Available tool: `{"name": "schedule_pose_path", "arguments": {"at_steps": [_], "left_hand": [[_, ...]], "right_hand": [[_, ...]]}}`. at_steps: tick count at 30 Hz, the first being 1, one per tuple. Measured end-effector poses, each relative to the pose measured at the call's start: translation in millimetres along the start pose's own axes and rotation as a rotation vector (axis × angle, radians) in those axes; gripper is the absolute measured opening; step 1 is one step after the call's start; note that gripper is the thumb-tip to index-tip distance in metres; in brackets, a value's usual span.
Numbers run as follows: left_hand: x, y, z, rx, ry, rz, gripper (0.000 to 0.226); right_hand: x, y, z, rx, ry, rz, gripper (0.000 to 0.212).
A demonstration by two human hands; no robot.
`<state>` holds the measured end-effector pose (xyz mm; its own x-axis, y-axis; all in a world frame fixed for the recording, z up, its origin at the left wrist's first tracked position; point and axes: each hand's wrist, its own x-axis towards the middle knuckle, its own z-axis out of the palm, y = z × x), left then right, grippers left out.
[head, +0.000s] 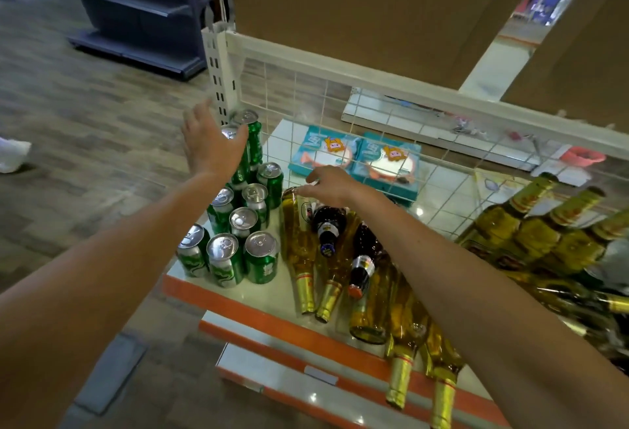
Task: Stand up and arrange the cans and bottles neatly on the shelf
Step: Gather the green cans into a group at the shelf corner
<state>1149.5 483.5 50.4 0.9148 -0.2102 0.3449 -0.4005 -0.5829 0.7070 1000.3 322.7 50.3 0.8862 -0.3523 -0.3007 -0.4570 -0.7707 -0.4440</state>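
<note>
Several green cans (238,241) stand upright at the left end of the white shelf (258,295), some stacked near the back corner. My left hand (211,142) hovers open beside the top stacked can (250,129), thumb touching it. Several yellow bottles with gold foil necks (303,258) lie on their sides in the middle of the shelf, with two dark bottles (364,258) among them. My right hand (326,185) rests its fingertips on the base of one lying yellow bottle; whether it grips is unclear. More yellow bottles (531,224) lean at the right.
A white wire grid (374,112) backs the shelf, with two teal packets (354,159) behind it. The shelf front has an orange edge (272,316). A dark shelving unit (136,16) stands on the wood floor at the far left. Brown board panels rise behind.
</note>
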Motion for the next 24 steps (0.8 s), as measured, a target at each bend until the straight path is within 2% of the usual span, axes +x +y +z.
{"name": "schedule_pose_path", "arguments": {"at_steps": [1,3,6,9,13,15,17,24], "left_hand": [[-6,12,-1,-0.016,0.066,0.069,0.063],[-17,32,2,-0.071,0.092,0.189,0.048],[-35,59,20,-0.145,-0.027,0.334,0.035],[-62,91,47,-0.132,-0.258,0.403,0.029],[-99,123,91,-0.005,-0.614,0.469,0.030],[-116,133,110,0.091,-0.815,0.492,0.035],[-132,139,124,0.196,-0.936,0.532,0.038],[-151,140,143,0.281,-0.964,0.633,0.036]], "right_hand": [[-4,6,-4,0.006,0.012,0.008,0.059],[-15,18,-13,0.020,0.059,0.041,0.053],[-35,42,-27,0.061,0.178,0.119,0.047],[-57,78,-41,0.034,0.233,0.257,0.041],[-89,126,-42,-0.014,0.205,0.438,0.037],[-98,146,-31,0.060,0.173,0.519,0.028],[-99,160,-15,0.176,0.161,0.585,0.025],[-72,176,0,0.360,0.186,0.651,0.033]]}}
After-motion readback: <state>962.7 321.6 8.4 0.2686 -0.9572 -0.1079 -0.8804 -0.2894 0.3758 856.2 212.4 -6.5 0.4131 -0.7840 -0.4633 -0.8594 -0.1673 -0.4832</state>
